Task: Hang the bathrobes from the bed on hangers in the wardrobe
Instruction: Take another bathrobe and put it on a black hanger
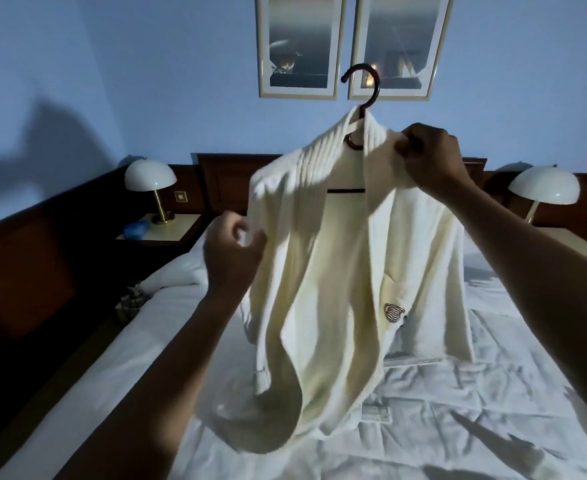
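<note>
My left hand [231, 252] and right hand [430, 154] pinch the cream towelling bathrobe [347, 265] mid-frame, seating it on the dark hooked hanger [376, 87].

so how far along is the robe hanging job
Done: one bathrobe already sits on a hanger, its collar round the hook's neck. In hand: both hands hold it up over the bed, the left hand gripping one shoulder and the right hand the other. Left: hanging it in the wardrobe, which is out of view. I can't tell whether more robes lie on the bed.
</note>
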Available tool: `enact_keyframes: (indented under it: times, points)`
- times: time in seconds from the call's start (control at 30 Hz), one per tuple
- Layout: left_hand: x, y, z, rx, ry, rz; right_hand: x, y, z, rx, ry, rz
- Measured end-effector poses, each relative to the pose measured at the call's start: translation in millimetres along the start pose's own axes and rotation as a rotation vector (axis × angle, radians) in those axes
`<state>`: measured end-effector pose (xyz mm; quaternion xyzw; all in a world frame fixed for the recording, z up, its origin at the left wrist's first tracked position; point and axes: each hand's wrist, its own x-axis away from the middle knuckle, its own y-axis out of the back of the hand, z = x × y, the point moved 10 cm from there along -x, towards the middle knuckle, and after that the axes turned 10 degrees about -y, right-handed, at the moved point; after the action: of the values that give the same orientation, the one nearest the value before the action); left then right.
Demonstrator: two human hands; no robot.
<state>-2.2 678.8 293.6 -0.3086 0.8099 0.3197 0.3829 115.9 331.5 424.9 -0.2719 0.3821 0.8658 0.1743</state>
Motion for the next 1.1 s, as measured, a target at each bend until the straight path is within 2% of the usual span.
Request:
enact_keyframes:
  times: [0.03, 0.07, 0.13, 0.17, 0.23, 0.3, 0.33, 0.4, 0.53, 0.63, 0.73, 0.87, 0.97, 1.1]
  points:
    - [4, 12, 14, -0.060, 0.026, -0.072, 1, 0, -1, 0.011, 0.022, 0.006]
    - [10, 15, 31, -0.111, 0.065, -0.064, 2, 1, -2, 0.019, 0.043, 0.013]
    - [24, -5, 76, -0.106, 0.220, 0.179, 3, 3, -4, 0.017, 0.055, 0.027]
    - [37, -21, 94, -0.041, 0.323, 0.341, 3, 4, -6, 0.013, 0.054, 0.032]
    - [70, -50, 110, 0.255, 0.524, 0.596, 3, 5, -11, 0.008, 0.057, 0.035]
    - [98, -70, 102, 0.517, 0.625, 0.755, 3, 10, -16, -0.032, 0.041, 0.031]
    - [109, -75, 97, 0.551, 0.633, 0.789, 3, 13, -19, -0.054, 0.031, 0.022]
    - [119, -73, 94, 0.520, 0.631, 0.716, 3, 17, -27, -0.065, 0.017, 0.009]
    - [110, -32, 107, 0.377, 0.628, 0.366, 4, 7, -51, -0.030, -0.062, 0.063]
    - [121, 15, 115, 0.145, 0.650, 0.248, 11, -20, -54, -0.010, -0.068, 0.131]
    - [145, 71, 125, 0.023, 0.693, 0.177, 28, -57, -31, -0.025, -0.020, 0.203]
    - [171, 155, 129, -0.080, 0.617, 0.114, 65, -111, 31, -0.065, 0.055, 0.306]
    - [182, 232, 122, -0.256, 0.636, -0.026, 98, -143, 102, -0.121, 0.162, 0.366]
    - [205, 345, 112, -0.357, 0.624, -0.219, 161, -175, 227, -0.213, 0.375, 0.480]
